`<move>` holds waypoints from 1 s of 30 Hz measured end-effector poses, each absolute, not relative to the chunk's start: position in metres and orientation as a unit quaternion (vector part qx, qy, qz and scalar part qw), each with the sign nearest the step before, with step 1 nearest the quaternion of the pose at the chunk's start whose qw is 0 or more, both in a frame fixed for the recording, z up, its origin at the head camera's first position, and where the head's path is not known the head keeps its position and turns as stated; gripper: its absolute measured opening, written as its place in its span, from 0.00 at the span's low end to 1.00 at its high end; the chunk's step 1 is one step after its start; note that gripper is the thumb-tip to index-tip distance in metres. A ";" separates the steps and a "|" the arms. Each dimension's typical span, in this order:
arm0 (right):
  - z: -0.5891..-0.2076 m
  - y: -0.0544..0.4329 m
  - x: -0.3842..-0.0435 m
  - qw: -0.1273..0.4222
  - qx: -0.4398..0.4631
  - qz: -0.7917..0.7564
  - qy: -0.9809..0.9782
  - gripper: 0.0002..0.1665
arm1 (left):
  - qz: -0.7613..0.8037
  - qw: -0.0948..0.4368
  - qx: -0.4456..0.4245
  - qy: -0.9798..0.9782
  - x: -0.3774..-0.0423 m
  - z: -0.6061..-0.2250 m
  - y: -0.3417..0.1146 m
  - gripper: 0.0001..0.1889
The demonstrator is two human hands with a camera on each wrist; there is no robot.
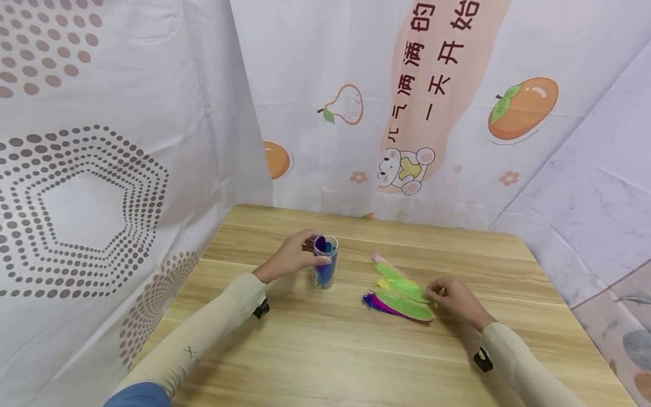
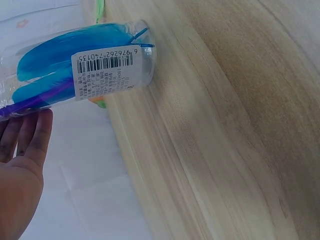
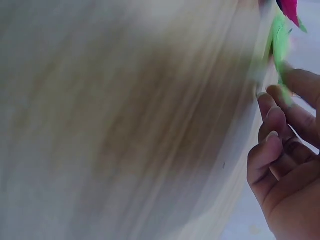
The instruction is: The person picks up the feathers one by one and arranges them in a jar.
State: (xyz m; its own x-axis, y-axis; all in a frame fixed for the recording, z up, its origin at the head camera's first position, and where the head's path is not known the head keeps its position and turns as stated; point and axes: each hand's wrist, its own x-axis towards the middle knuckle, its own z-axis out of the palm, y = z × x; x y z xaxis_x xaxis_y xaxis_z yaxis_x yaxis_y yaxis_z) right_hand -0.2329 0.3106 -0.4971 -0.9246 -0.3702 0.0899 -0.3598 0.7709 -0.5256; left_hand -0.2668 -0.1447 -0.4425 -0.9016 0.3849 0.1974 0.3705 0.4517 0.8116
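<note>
My left hand [image 1: 292, 257] holds a clear jar [image 1: 325, 277] near its top, thumb and fingers curled about the sides. Inside are blue and purple feathers [image 2: 75, 47]; a white barcode label [image 2: 105, 72] shows on the jar's wall. To the right, my right hand [image 1: 460, 302] pinches the end of a green feather [image 1: 412, 292] between thumb and fingers. Other feathers lie right beside it on the table: a green one [image 1: 407, 308] over a magenta and blue one [image 1: 383, 305], plus yellow and pink ones behind. In the right wrist view the green feather [image 3: 280, 42] runs up from the fingertips.
Everything stands on a wood-grain table [image 1: 315, 350]. A white printed curtain [image 1: 305, 68] hangs along its back edge, with another dotted curtain [image 1: 193, 141] at the left. Each wrist wears a small black device, such as the one at the right wrist [image 1: 483, 360].
</note>
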 end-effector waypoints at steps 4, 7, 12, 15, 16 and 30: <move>-0.497 0.311 -0.231 0.019 -0.183 -0.283 0.941 0.03 | 0.475 0.010 0.216 0.853 -0.266 -0.442 -0.144 0.31; -0.496 0.312 -0.230 0.021 -0.180 -0.284 0.941 0.03 | 0.476 0.011 0.215 0.853 -0.265 -0.441 -0.143 0.31; -0.493 0.312 -0.228 0.015 -0.181 -0.290 0.940 0.03 | 0.477 0.013 0.215 0.852 -0.265 -0.440 -0.143 0.31; -0.492 0.312 -0.227 0.010 -0.180 -0.298 0.937 0.02 | 0.478 0.012 0.216 0.852 -0.265 -0.441 -0.143 0.30; -0.491 0.313 -0.227 0.005 -0.180 -0.299 0.937 0.02 | 0.477 0.012 0.216 0.852 -0.265 -0.441 -0.143 0.30; -0.482 0.317 -0.230 -0.046 -0.168 -0.286 0.942 0.07 | 0.472 0.011 0.214 0.855 -0.265 -0.440 -0.144 0.30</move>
State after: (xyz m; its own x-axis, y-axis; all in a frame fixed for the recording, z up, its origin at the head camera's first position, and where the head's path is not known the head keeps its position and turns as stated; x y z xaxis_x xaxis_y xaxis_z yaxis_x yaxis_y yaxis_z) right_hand -0.2303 0.3173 -0.4823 -0.9390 -0.2907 0.1840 -0.3439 0.7794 -0.5237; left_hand -0.2649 -0.1436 -0.4404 -0.9078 0.3767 0.1844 0.3568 0.4625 0.8117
